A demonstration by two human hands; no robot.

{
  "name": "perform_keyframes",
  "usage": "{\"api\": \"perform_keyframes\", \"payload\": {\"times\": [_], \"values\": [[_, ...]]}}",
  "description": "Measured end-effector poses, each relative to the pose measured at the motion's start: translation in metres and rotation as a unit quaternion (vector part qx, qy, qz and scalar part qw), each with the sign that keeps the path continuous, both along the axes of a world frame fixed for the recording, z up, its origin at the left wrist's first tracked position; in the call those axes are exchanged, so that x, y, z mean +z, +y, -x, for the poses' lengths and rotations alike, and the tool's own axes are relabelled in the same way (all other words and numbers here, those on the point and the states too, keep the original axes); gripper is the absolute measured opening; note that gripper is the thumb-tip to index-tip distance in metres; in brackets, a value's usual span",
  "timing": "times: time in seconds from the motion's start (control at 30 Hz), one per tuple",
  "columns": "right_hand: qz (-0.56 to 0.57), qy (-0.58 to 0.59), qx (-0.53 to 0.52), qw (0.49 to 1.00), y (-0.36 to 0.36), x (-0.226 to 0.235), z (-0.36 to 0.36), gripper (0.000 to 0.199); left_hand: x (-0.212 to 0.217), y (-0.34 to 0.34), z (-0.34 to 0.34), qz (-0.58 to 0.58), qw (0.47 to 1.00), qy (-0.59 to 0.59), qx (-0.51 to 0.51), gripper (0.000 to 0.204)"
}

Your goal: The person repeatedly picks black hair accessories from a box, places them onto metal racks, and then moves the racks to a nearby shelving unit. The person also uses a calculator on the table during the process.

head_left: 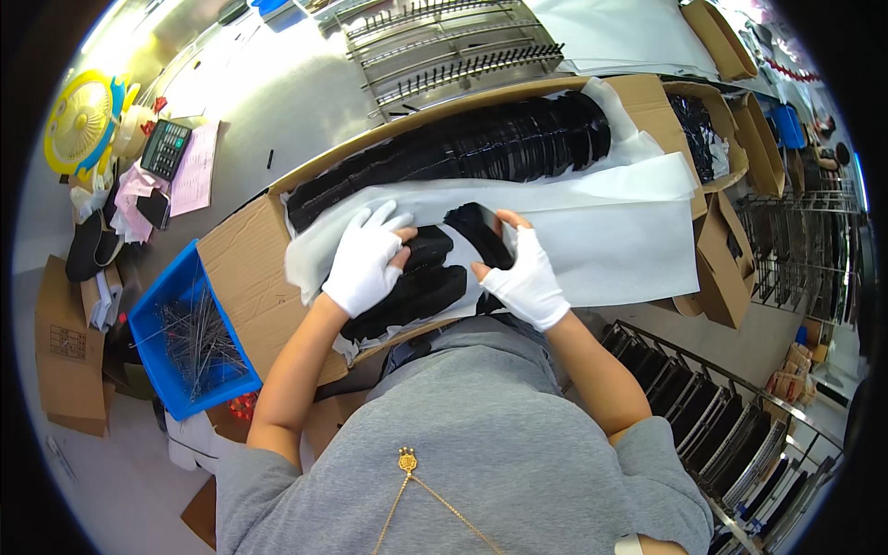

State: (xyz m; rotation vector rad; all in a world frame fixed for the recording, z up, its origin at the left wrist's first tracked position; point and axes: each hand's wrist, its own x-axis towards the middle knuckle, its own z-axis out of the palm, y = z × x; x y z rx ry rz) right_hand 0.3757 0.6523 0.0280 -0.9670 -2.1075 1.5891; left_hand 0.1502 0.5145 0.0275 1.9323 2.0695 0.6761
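Note:
My right hand [529,277], in a white glove with bare thumb and fingertips, grips a stack of glossy black curved pieces [476,229] between thumb and fingers. To its left, my gloved left hand [363,264] rests with fingers apart on a white sheet [610,231]. Its bare thumb and fingertip touch the end of another group of black pieces [427,248]. Both hands are over a long open cardboard box [398,129]. A long row of glossy black pieces [462,148] lies along its far side. The exact kind of piece cannot be made out.
A blue bin [153,338] of thin metal wires stands left, by a box flap. Beyond are a calculator [166,148], pink papers [196,171] and a yellow fan [83,120]. A metal rack with pegs [453,55] lies at the back. Loaded racks [712,416] stand at right.

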Motion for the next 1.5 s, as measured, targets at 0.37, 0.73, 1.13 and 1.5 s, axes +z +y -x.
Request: {"api": "perform_keyframes", "payload": {"times": [0.37, 0.73, 1.13, 1.5], "values": [[-0.272, -0.424, 0.154, 0.85, 0.007, 0.015, 0.022, 0.07, 0.008, 0.072, 0.038, -0.282, 0.946, -0.099, 0.126, 0.025], [-0.25, -0.216, 0.083, 0.94, 0.067, -0.011, -0.019, 0.063, 0.02, 0.214, 0.092, -0.175, 0.977, 0.016, 0.122, 0.039], [-0.744, 0.105, -0.082, 0.655, 0.304, 0.159, -0.047, 0.05, 0.185, 0.267, -0.01, -0.093, 0.729, -0.676, -0.051, 0.045], [-0.487, -0.02, -0.226, 0.844, 0.45, 0.15, -0.144, 0.031, 0.086, 0.409, -0.194, -0.225, 0.905, -0.335, 0.131, 0.034]]}}
